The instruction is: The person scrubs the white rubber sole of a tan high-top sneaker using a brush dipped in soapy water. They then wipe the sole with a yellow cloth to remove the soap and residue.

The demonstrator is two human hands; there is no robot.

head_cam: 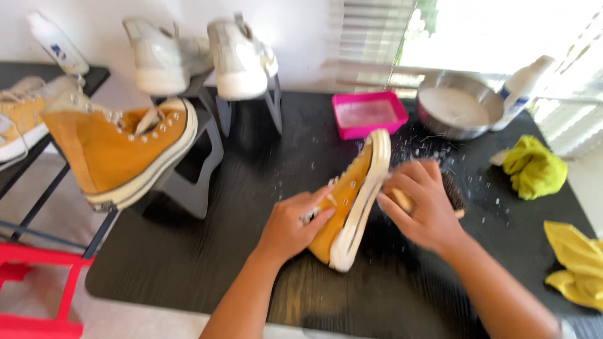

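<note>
Mustard canvas shoe [344,204] with white rubber sole, matt black wood-grain table [207,251], shiny metal bowl [458,110]

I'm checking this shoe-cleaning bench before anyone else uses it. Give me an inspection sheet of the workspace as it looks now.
Surface: black table, wet, flecked with white foam near the brush.
Job's things: mustard high-top shoe tipped on its side; wooden scrub brush against its white sole.
Clutter: pink tray, metal bowl, white bottle, two yellow cloths.
Grippers: left hand steadies the shoe; right hand grips the brush.
Cables: nothing seen.
Surroundings: second mustard shoe and white sneakers on grey stands, red frame, bright window blinds.
</note>
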